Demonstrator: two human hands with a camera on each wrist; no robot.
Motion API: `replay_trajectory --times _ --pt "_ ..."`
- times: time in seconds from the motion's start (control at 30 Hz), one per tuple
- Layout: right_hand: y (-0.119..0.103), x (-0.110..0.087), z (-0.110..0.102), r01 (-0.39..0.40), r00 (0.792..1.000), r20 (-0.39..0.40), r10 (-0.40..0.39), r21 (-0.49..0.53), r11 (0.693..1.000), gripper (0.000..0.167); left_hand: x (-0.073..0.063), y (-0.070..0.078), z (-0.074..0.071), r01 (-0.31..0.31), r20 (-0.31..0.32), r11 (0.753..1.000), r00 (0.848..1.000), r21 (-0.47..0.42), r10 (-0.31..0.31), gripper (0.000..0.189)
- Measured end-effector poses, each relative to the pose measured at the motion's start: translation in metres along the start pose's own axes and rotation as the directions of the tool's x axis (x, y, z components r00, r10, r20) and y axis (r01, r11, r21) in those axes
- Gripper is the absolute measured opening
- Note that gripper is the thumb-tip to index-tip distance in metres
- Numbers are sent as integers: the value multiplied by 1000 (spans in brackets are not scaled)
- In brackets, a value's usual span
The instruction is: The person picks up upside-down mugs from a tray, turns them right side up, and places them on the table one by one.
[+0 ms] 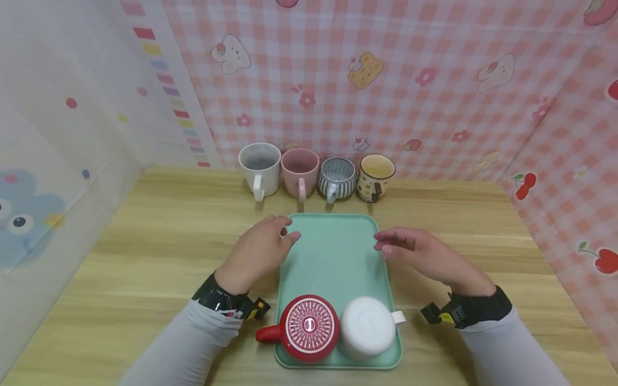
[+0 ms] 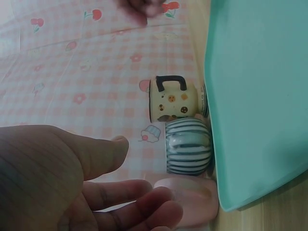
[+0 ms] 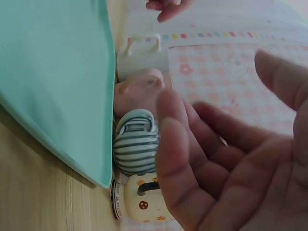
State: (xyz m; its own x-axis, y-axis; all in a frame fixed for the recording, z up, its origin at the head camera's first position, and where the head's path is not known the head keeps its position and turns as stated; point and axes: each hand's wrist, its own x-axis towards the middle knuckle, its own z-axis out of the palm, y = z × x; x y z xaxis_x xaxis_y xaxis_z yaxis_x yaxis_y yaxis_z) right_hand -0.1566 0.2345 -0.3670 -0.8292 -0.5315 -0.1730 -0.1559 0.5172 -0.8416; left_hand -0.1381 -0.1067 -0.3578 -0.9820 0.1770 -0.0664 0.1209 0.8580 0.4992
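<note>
My left hand (image 1: pixel 258 252) hovers at the left edge of the green tray (image 1: pixel 333 252), fingers loosely bent with nothing in them. By the tray's right edge is my right hand (image 1: pixel 422 256), also relaxed and holding nothing. At the tray's near end a red mug (image 1: pixel 309 328) stands upside down, its handle pointing left past the rim. Beside it sits an upturned white mug (image 1: pixel 368 327) with its handle to the right. Both wrist views show thumb and fingers apart, with the striped cup (image 2: pixel 188 147) (image 3: pixel 137 147) beyond them.
Behind the tray, upright in a row, stand a white mug (image 1: pixel 260 166), a pink mug (image 1: pixel 299 174), the grey striped cup (image 1: pixel 336 179) and a cream patterned mug (image 1: pixel 375 177). A checked pink cloth (image 1: pixel 386 107) hangs behind them. All stand on a wooden table (image 1: pixel 159 236).
</note>
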Motion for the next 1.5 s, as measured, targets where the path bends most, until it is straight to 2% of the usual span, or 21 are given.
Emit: replay_trajectory --times 0.17,0.33,0.47,0.6,0.77,0.87,1.07,1.27,1.37,1.5 --pt "3 -18 3 40 990 140 -31 -57 998 42 0 0 1 -1 -5 1000 1000 -9 1 45" --pt "3 -29 3 122 953 287 -98 -67 990 34 0 0 1 3 -44 999 999 -41 -4 44" --pt "2 -31 6 180 928 344 -145 -74 981 34 1 -1 2 0 -69 999 998 -48 -3 44" --pt "2 -30 8 177 907 393 -148 -37 984 28 2 -2 3 1 -69 999 998 -51 -4 44" --pt "0 -30 10 169 872 463 -156 13 985 18 3 -2 4 3 -60 999 998 -51 -6 44" --pt "-2 -31 13 162 861 484 -158 32 986 13 3 -2 4 2 -56 999 998 -49 -4 44" --pt "-4 -33 16 173 852 491 -182 65 983 6 4 -3 6 8 -40 999 999 -54 -10 45" --pt "-3 -32 17 177 844 506 -178 50 983 5 4 -3 7 12 -30 999 999 -49 -13 45" --pt "-4 -33 17 167 841 513 -174 59 984 6 4 -3 8 11 -31 999 999 -47 -12 45" --pt "-4 -33 18 146 847 510 -152 52 988 9 5 -3 9 4 -28 999 1000 -45 -6 44"
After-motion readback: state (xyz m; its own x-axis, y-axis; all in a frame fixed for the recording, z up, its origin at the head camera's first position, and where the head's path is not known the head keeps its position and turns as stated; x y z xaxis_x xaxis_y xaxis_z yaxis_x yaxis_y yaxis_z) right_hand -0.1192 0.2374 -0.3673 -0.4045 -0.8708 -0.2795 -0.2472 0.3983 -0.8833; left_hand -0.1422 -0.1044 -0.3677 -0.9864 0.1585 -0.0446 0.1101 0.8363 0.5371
